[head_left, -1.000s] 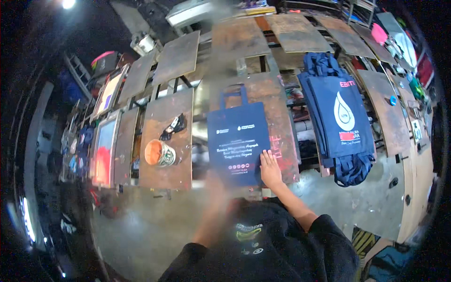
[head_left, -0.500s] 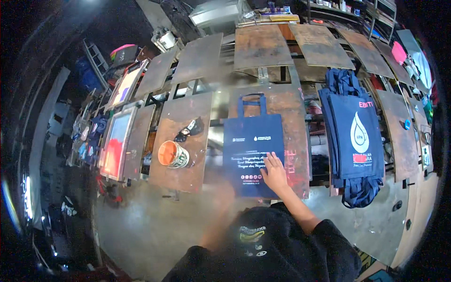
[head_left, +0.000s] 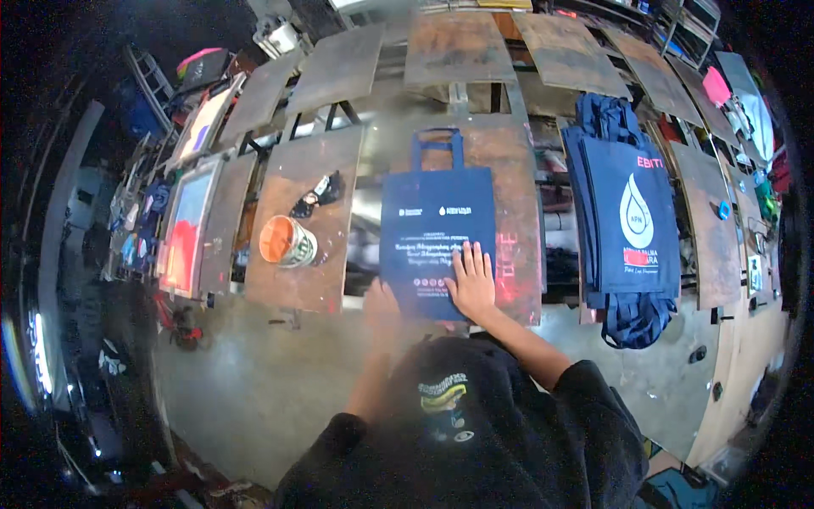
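A navy blue tote bag (head_left: 438, 208) with white print lies flat on a brown wooden board, its handles stretched toward the far end. My right hand (head_left: 472, 284) rests flat on the bag's lower right part, fingers extended and a little apart. Close to the bag's lower left edge is my left hand (head_left: 382, 304). It is blurred, so I cannot tell its finger shape or whether it touches the bag.
On the right board lies a stack of navy tote bags (head_left: 632, 212). The left board (head_left: 326, 242) carries a bucket with an orange inside (head_left: 288, 242) and a crumpled black item (head_left: 315, 195). Farther left is a framed printing screen (head_left: 188, 229). Gaps separate the boards.
My left hand has come up from near my body to the bag's lower left edge. My right hand stays flat on the bag. The whole view has shifted slightly.
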A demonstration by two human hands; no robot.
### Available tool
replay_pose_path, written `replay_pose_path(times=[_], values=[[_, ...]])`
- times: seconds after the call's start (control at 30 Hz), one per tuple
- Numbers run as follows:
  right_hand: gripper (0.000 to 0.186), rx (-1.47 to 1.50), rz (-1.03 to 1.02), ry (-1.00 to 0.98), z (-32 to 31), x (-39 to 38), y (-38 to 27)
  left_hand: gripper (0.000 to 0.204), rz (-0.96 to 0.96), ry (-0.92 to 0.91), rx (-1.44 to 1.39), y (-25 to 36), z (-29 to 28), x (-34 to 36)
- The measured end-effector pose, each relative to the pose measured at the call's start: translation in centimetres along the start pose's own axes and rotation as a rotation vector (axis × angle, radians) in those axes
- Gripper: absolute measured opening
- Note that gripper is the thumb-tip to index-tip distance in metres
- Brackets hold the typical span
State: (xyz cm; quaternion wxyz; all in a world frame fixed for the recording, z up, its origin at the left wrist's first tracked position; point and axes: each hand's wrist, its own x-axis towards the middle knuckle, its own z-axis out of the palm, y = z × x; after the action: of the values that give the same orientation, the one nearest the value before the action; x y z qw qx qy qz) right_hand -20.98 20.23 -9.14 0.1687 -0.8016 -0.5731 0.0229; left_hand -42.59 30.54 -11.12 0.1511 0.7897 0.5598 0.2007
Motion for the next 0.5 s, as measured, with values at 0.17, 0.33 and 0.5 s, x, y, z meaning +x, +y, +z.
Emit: replay_pose_path(times=[0.17,0.33,0.5], values=[[0.068,-0.002,-0.004,0.048,0.1,0.2,-0.4,0.028,-0.032,0.163,0.009,-0.1,0.4,0.9],[0.068,-0.016,0.012,0.087,0.5,-0.1,-0.4,0.029,-0.149,0.055,-0.115,-1.1,0.4,1.0],[0.067,-0.031,0.025,0.078,0.5,-0.3,-1.1,0.031,-0.190,0.073,-0.193,-2.8,1.5,0.9]])
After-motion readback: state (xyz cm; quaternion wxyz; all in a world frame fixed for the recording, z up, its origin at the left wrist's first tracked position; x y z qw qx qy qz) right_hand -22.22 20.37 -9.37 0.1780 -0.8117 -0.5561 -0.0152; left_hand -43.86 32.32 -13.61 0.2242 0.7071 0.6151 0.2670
